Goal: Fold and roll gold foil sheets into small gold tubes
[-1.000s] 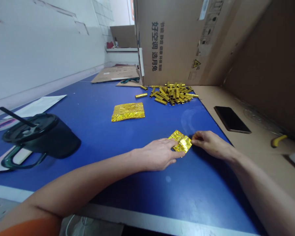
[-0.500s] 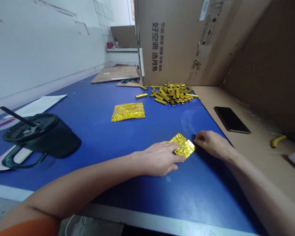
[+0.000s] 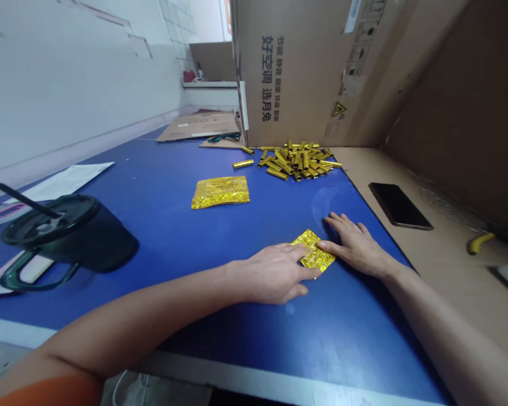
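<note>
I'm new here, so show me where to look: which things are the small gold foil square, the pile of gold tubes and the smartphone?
Gold foil square [image 3: 316, 259]: head view, its uncovered middle.
Pile of gold tubes [image 3: 298, 162]: head view, tubes mid-pile.
Smartphone [image 3: 400, 206]: head view, middle of its dark face.

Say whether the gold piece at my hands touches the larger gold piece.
Apart: in the head view, blue tabletop separates the smaller piece from the larger piece.

Over there, below and right of the frame's centre, the foil sheet [image 3: 318, 257] lies on the table [image 3: 169, 225], left hand [image 3: 273, 273] to its left, right hand [image 3: 355, 245] to its right. Behind, nearer mid-frame, sits the foil stack [image 3: 220, 192]; farther back, the tube heap [image 3: 298, 162] (just before the cardboard box [image 3: 309, 73]). Mug [image 3: 82, 237] far left.
</note>
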### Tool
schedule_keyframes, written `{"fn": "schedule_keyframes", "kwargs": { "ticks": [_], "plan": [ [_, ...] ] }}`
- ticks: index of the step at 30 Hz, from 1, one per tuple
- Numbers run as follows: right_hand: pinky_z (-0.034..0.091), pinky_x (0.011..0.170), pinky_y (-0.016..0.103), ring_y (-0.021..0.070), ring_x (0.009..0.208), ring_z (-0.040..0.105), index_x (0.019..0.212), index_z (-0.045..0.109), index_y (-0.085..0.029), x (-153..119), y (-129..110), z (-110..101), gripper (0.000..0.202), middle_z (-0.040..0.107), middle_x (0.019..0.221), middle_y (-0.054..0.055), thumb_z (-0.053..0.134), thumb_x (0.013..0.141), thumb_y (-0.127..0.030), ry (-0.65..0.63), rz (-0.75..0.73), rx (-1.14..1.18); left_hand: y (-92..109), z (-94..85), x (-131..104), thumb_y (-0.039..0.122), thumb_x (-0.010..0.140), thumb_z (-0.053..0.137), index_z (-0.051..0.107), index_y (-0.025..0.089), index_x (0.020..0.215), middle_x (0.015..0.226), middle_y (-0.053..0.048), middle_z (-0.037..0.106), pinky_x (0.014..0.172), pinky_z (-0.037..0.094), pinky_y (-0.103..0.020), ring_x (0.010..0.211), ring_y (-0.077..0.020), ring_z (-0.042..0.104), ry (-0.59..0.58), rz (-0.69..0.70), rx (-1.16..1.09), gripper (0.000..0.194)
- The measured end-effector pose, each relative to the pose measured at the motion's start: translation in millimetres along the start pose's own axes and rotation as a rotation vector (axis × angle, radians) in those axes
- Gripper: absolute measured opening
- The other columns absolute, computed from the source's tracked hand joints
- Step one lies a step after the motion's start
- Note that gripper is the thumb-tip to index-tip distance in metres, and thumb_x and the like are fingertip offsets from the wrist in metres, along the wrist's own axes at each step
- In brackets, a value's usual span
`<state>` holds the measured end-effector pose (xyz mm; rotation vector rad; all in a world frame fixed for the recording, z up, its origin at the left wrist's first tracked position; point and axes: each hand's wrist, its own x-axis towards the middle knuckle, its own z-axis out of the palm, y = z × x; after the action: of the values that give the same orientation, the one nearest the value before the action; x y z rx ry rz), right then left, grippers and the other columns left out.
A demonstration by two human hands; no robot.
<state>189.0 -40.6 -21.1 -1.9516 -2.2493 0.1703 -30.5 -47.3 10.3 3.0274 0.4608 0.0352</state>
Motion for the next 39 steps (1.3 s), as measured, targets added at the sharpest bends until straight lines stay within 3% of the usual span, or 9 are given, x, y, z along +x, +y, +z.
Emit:
{"fn": "schedule_keyframes", "kwargs": {
  "ticks": [4,14,25,33,39],
  "plan": [
    [0.015,0.099,0.052,0.0281,0.127,0.013,0.13,0.03,-0.017,2,1,4,0.073,0.023,0.139,0.01,0.029,0.074,-0.064,0.0,0.017,-0.021,1,-2.0,-1,0.033,0.081,0.046,0.045,0.018,0.119,0.128,-0.013,0.037,0.097,0.027,-0.034,0.119,-0.0243,0.034,0.0,-0.001,-0.009,0.041],
    [0.014,0.098,0.053,0.0275,0.127,0.014,0.129,0.032,-0.019,3,3,5,0.07,0.023,0.139,0.008,0.032,0.074,-0.063,0.009,0.018,0.002,16,-1.8,-6,0.037,0.079,0.048,0.037,0.007,0.124,0.13,-0.017,0.035,0.099,0.024,-0.035,0.122,-0.025,0.029,-0.079,-0.033,0.01,0.055],
    [0.013,0.099,0.053,0.0273,0.127,0.014,0.13,0.031,-0.019,2,2,3,0.071,0.024,0.139,0.009,0.032,0.074,-0.063,0.006,0.019,0.006,18,-1.3,-6,0.051,0.074,0.049,0.039,0.011,0.123,0.129,-0.02,0.035,0.095,0.027,-0.04,0.119,-0.0296,0.032,-0.077,-0.06,-0.022,0.064],
    [0.008,0.099,0.054,0.0287,0.127,0.002,0.136,0.012,-0.018,-8,-7,-13,0.093,0.009,0.141,0.012,0.045,0.063,-0.066,-0.2,-0.069,0.007,19,-4.2,-7,0.053,0.073,0.049,0.039,0.013,0.122,0.13,-0.018,0.034,0.095,0.026,-0.039,0.12,-0.0275,0.032,-0.072,-0.067,-0.011,0.064],
    [0.009,0.099,0.053,0.0276,0.128,0.004,0.136,0.015,-0.017,-6,-4,-12,0.089,0.01,0.141,0.011,0.041,0.066,-0.066,-0.184,-0.027,-0.005,20,-4.8,-7,0.053,0.074,0.048,0.039,0.014,0.123,0.129,-0.016,0.036,0.094,0.026,-0.038,0.119,-0.0263,0.033,-0.074,-0.063,0.005,0.064]
  ]
}}
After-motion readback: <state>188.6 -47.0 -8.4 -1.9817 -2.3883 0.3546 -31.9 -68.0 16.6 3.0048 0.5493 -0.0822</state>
